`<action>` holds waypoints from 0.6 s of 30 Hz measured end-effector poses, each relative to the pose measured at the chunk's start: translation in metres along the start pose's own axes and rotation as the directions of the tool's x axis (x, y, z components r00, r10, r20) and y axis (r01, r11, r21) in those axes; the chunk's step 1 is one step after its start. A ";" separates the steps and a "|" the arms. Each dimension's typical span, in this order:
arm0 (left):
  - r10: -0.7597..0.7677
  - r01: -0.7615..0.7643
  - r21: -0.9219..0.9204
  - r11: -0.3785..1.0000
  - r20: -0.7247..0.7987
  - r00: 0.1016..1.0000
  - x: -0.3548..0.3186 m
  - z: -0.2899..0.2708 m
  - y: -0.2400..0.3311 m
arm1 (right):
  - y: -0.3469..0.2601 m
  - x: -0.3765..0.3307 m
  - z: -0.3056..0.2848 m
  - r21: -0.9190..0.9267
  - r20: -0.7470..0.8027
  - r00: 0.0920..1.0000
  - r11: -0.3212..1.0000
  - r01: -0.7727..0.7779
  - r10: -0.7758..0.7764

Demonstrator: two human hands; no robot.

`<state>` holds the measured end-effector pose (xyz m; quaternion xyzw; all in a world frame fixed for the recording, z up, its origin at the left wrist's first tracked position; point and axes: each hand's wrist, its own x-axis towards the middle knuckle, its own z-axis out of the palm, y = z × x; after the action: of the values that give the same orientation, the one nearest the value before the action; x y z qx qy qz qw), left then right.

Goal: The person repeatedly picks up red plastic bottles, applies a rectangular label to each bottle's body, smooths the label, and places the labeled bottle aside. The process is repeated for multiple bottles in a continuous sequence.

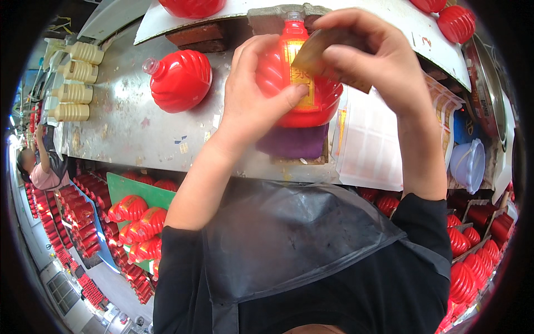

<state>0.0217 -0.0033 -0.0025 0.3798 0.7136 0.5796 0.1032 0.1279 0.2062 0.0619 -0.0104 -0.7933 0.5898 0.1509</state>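
In front of me a glossy red ribbed bottle (pixel 278 78) lies on a purple cloth pad (pixel 293 142), its clear neck pointing away. A yellow label (pixel 309 98) faces up on its belly. My left hand (pixel 253 92) grips the bottle's left side, thumb pressed onto the label. Between the fingers and thumb of my right hand (pixel 378 61) is a thin, bent, brownish flat piece (pixel 314 53), possibly a scraper; it covers part of the label. A second red bottle (pixel 181 81) rests on the metal table to the left, with no label visible on its upper side.
Printed label sheets (pixel 370 139) lie at the right of the metal table (pixel 122 128). Cream bottles (pixel 77 92) line its left end. Bricks (pixel 197 39) prop a white board beyond. A lilac bucket (pixel 468 165) stands far right. Racks of red bottles (pixel 147 222) surround me; another person (pixel 47 167) works far left.
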 end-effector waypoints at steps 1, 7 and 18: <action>0.007 -0.007 0.013 1.000 -0.003 1.000 0.000 0.000 -0.001 | 0.001 0.002 0.005 -0.167 0.121 0.981 0.971 0.170 -0.151; 0.067 -0.067 -0.034 0.997 -0.004 0.998 -0.004 -0.001 -0.008 | -0.007 -0.011 0.022 -0.675 0.088 0.837 0.585 0.449 -0.541; 0.099 -0.096 -0.182 0.979 0.006 0.995 -0.004 -0.004 -0.016 | 0.006 -0.079 0.043 -0.491 0.202 0.794 0.642 0.589 -0.573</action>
<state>0.0154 -0.0094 -0.0168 0.4077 0.6375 0.6437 0.1143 0.1912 0.1525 0.0269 0.2116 -0.8869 0.2674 0.3118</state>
